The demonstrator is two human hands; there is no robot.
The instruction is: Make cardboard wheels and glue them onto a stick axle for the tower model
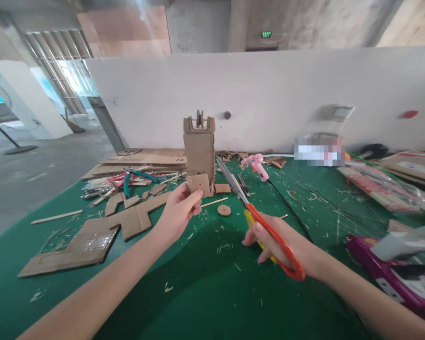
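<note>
Between the thumb and fingers of my left hand [179, 210] is a small cardboard piece [198, 184] with a tiny hole. It overlaps the lower front of an upright cardboard tower [200, 153], whose top carries a small wheel on an axle [199, 119]; contact between them I cannot tell. My right hand [279, 236] grips scissors [250, 206] with one orange and one yellow handle, their blades pointing up and away to the left. On the table between my hands lies a round cardboard disc [224, 210]. A thin wooden stick [214, 202] rests just behind it.
Cut cardboard [85, 241] covers the left of the green table [198, 293], near teal-handled pliers [127, 182]. Behind the scissors are a pink glue gun [257, 165] with a black cord and a cutter knife [244, 185]. A purple device [378, 269] stands at right. A white wall [262, 89] closes the back.
</note>
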